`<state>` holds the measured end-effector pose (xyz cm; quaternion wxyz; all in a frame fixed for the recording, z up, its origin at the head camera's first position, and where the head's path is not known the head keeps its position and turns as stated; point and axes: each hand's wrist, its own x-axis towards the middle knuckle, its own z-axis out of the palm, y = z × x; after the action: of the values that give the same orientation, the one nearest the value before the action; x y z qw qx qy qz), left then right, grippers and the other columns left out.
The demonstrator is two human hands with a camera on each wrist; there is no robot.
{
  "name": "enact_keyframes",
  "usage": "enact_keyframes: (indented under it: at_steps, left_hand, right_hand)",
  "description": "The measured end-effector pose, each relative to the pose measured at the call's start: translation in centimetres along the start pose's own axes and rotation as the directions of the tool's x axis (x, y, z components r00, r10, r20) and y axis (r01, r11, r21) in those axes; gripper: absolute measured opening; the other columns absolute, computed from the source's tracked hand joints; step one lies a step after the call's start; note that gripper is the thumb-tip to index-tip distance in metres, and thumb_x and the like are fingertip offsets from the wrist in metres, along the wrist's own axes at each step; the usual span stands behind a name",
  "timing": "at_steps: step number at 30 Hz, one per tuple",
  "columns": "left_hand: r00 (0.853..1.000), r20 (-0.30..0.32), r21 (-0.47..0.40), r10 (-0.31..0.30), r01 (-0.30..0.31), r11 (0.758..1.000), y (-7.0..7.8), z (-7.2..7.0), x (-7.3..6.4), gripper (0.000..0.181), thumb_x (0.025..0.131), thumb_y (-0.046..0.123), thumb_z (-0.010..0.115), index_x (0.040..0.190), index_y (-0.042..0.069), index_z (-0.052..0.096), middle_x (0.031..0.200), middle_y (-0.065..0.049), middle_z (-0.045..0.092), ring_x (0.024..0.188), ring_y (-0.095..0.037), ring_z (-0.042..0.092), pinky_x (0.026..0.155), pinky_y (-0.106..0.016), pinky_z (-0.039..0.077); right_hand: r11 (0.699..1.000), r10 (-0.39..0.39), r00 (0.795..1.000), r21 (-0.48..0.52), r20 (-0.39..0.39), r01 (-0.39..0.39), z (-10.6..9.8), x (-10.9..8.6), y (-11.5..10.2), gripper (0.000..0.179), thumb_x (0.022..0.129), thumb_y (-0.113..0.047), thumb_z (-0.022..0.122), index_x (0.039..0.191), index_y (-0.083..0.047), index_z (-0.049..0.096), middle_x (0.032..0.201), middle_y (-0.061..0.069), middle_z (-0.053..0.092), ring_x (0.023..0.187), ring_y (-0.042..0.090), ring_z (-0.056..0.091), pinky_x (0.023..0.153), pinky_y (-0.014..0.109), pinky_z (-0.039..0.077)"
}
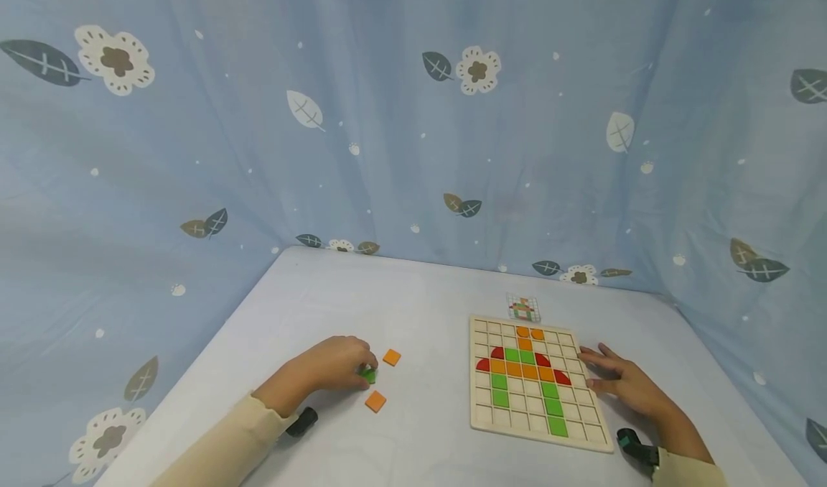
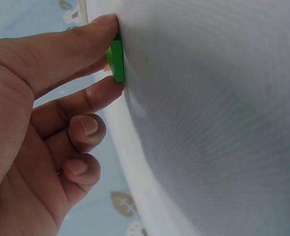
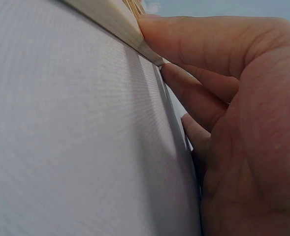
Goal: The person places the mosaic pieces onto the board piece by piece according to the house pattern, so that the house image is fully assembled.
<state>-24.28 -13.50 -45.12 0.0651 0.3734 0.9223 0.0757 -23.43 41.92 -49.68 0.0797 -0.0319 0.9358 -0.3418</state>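
With thumb and forefinger, my left hand [image 1: 332,363] pinches a small green tile [image 2: 117,60] by its edges, low over the white table; its other fingers curl loosely beside it. Two orange square tiles [image 1: 375,401] lie just to the right of that hand. On the right is a wooden grid board [image 1: 484,397] with green and orange squares, orange rounds and red quarter-round pieces set in its cells. My right hand [image 1: 629,383] rests at the board's right side, thumb and fingertips touching its edge.
Behind the board lies a small pattern card [image 1: 522,307] with a similar coloured figure on a grid. The white table [image 1: 413,293] ends at a blue curtain [image 1: 388,149] printed with leaves and flowers. A dark wrist device [image 1: 302,422] sits by the left sleeve.
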Motion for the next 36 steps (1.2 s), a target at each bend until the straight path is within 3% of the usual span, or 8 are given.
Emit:
enact_keyframes:
  at_steps: [14,24,36]
  left_hand:
    - [0.999,0.008,0.035,0.037,-0.037,0.999,0.3,-0.1,0.8,0.019,0.081,0.027,0.080,0.098,0.020,0.075,0.080,0.015,0.056,0.072,-0.002,0.050,0.072,-0.027,0.048]
    - [0.988,-0.013,0.083,0.152,-0.151,0.985,1.9,-0.5,3.0,0.013,0.080,0.023,0.079,0.091,0.023,0.073,0.082,0.015,0.057,0.072,-0.001,0.051,0.068,-0.024,0.046]
    - [0.978,0.025,0.141,0.207,-0.208,0.968,4.5,-0.1,6.2,0.016,0.082,0.033,0.079,0.096,0.028,0.073,0.082,0.019,0.055,0.073,0.002,0.051,0.070,-0.020,0.045]
  right_hand:
    - [1.000,-0.015,1.000,-0.020,-0.009,0.015,0.1,-0.4,-0.2,0.070,0.079,-0.035,0.076,0.137,-0.003,0.054,0.151,0.034,0.016,0.136,0.059,0.010,0.096,0.077,0.011]
    - [1.000,-0.013,1.000,-0.020,-0.008,0.012,0.2,0.1,0.3,0.071,0.080,-0.037,0.076,0.139,-0.004,0.053,0.152,0.034,0.016,0.136,0.058,0.010,0.097,0.077,0.012]
    - [1.000,-0.011,1.000,-0.011,-0.019,0.011,0.1,0.3,0.5,0.073,0.079,-0.039,0.076,0.139,-0.004,0.053,0.153,0.033,0.015,0.136,0.058,0.009,0.096,0.077,0.011]
